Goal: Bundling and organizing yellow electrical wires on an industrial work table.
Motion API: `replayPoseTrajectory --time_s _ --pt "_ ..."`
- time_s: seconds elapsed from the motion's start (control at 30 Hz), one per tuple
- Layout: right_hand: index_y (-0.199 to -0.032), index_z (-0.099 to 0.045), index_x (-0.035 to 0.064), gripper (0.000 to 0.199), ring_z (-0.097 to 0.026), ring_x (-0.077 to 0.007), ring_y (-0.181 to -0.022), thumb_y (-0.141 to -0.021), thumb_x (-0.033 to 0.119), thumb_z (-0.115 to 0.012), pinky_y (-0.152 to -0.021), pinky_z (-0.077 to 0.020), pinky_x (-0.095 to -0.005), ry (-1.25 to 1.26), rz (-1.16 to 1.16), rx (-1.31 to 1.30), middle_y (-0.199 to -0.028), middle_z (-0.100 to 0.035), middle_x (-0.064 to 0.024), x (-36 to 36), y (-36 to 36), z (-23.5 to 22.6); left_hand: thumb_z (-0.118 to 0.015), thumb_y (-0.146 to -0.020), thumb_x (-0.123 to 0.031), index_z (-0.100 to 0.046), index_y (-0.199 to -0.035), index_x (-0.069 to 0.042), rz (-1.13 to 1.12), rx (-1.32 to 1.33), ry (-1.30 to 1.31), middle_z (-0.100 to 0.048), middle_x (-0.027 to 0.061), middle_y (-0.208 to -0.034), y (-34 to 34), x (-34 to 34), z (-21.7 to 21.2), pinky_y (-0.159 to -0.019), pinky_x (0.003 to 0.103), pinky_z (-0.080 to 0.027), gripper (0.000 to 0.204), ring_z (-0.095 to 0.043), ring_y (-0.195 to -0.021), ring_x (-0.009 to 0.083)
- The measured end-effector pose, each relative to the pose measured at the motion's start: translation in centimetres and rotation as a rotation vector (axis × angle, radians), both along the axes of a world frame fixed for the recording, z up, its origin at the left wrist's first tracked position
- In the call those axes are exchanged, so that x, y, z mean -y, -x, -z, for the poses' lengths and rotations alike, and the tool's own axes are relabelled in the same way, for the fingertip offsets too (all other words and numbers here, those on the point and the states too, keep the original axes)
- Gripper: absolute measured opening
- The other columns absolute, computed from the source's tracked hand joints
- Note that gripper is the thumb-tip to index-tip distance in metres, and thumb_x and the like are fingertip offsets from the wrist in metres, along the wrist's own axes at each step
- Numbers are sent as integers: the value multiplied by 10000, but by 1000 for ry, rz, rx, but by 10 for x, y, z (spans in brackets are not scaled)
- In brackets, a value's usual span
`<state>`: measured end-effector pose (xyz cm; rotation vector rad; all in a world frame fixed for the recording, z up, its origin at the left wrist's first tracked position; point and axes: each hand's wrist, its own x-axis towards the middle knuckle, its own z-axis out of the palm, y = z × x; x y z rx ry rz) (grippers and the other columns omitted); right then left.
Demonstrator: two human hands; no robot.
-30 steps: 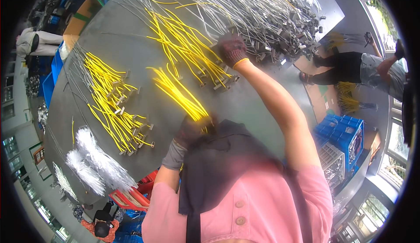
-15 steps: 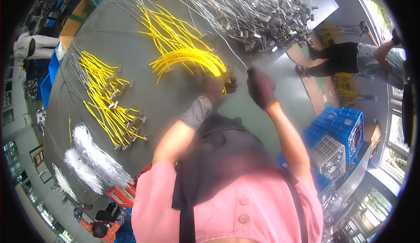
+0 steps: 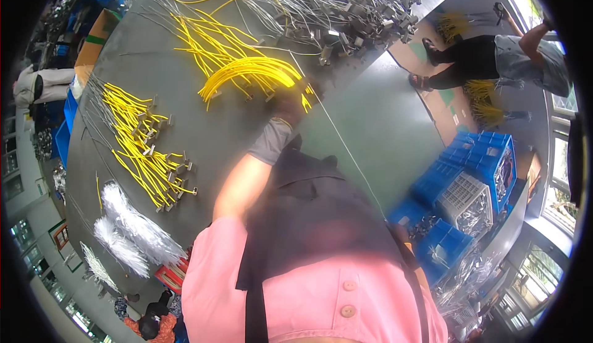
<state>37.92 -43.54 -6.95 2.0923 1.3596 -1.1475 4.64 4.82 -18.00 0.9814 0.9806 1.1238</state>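
Observation:
My left hand (image 3: pixel 290 105), in a dark glove, is closed around a bundle of yellow sleeves (image 3: pixel 247 74) that arches to the left above the table. A thin pale wire (image 3: pixel 346 145) stretches in a straight line from beside the bundle down to my right hand (image 3: pixel 396 232). That hand is drawn back by my right side, partly hidden by my apron and arm, with the wire's end at its fingers. Beyond the bundle lie more yellow-sleeved wires (image 3: pixel 207 40). A large heap of grey wires with small metal blocks (image 3: pixel 355 25) covers the far part of the table.
Yellow-sleeved wires with metal ends (image 3: pixel 142 139) lie at left, with white strand bundles (image 3: pixel 133 222) nearer me. Blue crates (image 3: pixel 475 160) and a pale basket (image 3: pixel 466 198) stand at right. One person (image 3: pixel 525 62) stands at far right; another (image 3: pixel 151 324) is at lower left.
My right hand has pulled back from beside the left hand to my right side, drawing the wire out straight. My left hand keeps its hold on the yellow sleeves.

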Motion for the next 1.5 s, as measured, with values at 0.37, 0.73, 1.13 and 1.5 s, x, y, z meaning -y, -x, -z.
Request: replayPoseTrajectory --time_s 0.37,0.73,1.13,1.5 --pt "-1026 -720 36 284 -695 -440 -985 -932 270 -590 -860 -547 -513 40 241 -18 -1034 -715 -262 65 -50 2 -566 -1014 -162 -662 -1109 40 17 -411 -294 -707 161 -1033 17 -62 -29 -863 422 -623 243 -729 -918 281" --pt "-1114 -670 111 281 -701 -430 -940 -869 250 -671 -774 -545 -526 -187 -89 -46 -987 -731 -208 5 -55 -8 -727 -809 -139 -688 -1032 -133 -132 -655 -671 -674 69 -678 23 -172 -78 -490 359 -516 226 -703 -601 270" --pt "-1132 -668 122 291 -705 -416 -953 -865 238 -663 -785 -545 -521 -171 -122 -41 -998 -732 -205 -2 -63 -2 -652 -845 42 -578 -1347 -58 70 -1224 -487 -740 112 -1142 35 -88 -176 -967 347 -575 518 -723 -1057 221" --pt "-1098 -712 104 273 -689 -436 -1005 -895 261 -617 -837 -544 -510 -100 22 -173 -1055 -726 -217 -34 -39 -26 -687 -882 -52 -628 -1295 -62 66 -956 -589 -731 83 -1130 73 -51 -140 -931 368 -584 417 -718 -1038 248"
